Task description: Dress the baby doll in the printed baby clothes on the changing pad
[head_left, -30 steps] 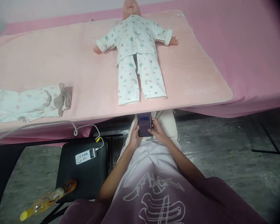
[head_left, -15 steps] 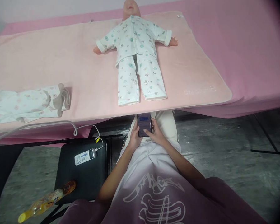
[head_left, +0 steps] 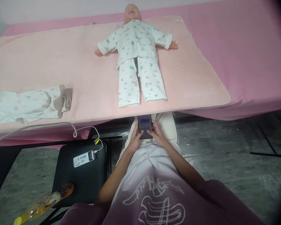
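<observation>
A dark smartphone (head_left: 144,124) with a lit screen rests over my lap, just below the table edge. My left hand (head_left: 135,139) is closed around its left side, and my right hand (head_left: 158,135) grips its right side. Both thumbs lie over the lower part of the screen. Beyond the phone, a baby doll (head_left: 133,12) lies on its back with arms spread. It wears a white printed jacket (head_left: 137,42) and matching trousers (head_left: 152,79). The trouser legs point toward me, and no feet show at their ends.
A pale pink mat (head_left: 84,68) covers much of the pink-draped table. Folded printed cloth (head_left: 21,104) lies at its left. On a black stool (head_left: 84,184) sits a white power bank (head_left: 84,158) with a cable (head_left: 49,124); a yellow-capped bottle (head_left: 42,206) lies across its near left corner.
My left thumb has moved in over the lower screen, beside the right thumb. The view has shifted slightly, showing more of the doll's head. The phone stays in both hands.
</observation>
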Action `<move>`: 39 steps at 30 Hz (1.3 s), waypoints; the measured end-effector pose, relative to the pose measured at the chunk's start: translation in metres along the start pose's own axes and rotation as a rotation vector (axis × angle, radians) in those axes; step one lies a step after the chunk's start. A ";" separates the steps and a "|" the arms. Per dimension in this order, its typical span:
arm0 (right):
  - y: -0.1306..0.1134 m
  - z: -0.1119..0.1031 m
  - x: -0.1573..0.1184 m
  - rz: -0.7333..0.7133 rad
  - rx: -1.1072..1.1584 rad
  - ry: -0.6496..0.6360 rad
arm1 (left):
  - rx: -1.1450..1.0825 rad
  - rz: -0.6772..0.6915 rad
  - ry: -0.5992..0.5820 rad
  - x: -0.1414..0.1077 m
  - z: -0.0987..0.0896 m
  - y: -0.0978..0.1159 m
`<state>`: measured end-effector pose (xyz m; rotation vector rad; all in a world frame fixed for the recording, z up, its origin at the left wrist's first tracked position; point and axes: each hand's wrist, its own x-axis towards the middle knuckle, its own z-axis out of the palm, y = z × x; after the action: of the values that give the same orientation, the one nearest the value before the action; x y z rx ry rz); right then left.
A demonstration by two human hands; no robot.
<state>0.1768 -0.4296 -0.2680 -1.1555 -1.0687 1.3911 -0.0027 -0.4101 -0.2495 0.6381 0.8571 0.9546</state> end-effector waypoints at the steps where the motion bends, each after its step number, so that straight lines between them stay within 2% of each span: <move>1: 0.000 0.002 0.000 -0.003 -0.001 0.011 | 0.004 -0.001 0.000 0.000 0.000 0.000; 7: 0.004 0.011 0.004 -0.005 -0.075 0.128 | -0.102 -0.038 -0.022 0.001 -0.002 0.001; 12: 0.000 0.005 0.003 -0.009 -0.037 0.056 | -0.137 -0.046 0.035 0.003 0.000 -0.001; 21: 0.000 -0.004 0.000 -0.033 0.014 -0.037 | -0.034 -0.006 0.092 0.003 0.008 0.004; 31: -0.002 -0.008 0.001 0.008 0.030 -0.071 | -0.076 -0.016 -0.019 0.001 0.006 0.005; 39: -0.007 -0.010 0.000 0.014 0.016 -0.086 | -0.012 -0.015 0.048 0.003 -0.005 -0.006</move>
<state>0.1878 -0.4282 -0.2623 -1.1015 -1.1096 1.4693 -0.0037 -0.4093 -0.2581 0.5994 0.8974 0.9640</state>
